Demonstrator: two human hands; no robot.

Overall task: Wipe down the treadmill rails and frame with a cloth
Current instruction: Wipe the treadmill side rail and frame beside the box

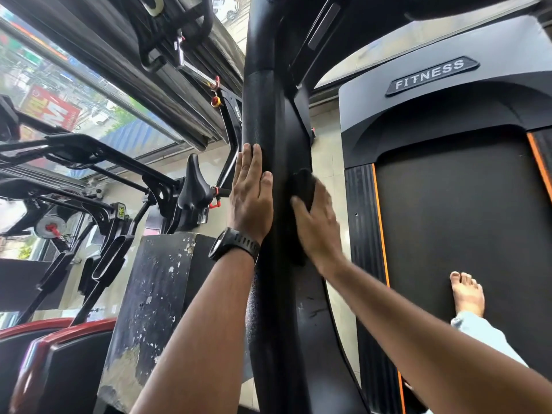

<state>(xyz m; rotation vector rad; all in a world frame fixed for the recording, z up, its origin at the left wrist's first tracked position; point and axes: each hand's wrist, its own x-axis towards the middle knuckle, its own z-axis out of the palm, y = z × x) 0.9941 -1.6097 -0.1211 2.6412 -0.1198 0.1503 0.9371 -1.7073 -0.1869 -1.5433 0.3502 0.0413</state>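
two hands (left hand, right hand), one cloth, one watch, one foot

A bike saddle stands beyond a scuffed black box.

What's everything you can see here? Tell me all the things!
treadmill rail: one, black, middle, running up the picture
cloth: one, dark, against the rail under the right hand
treadmill belt: one, black with orange edge stripes, right
FITNESS badge: one, grey with white letters, above the belt
bike saddle: one, black, left of the rail
scuffed box: one, black with chipped paint, lower left
red sign: one, outside the window, far left
watch: one, black, on the left wrist
left hand: one, flat on the rail's left side
right hand: one, holding the cloth, blurred
bare foot: one, on the belt
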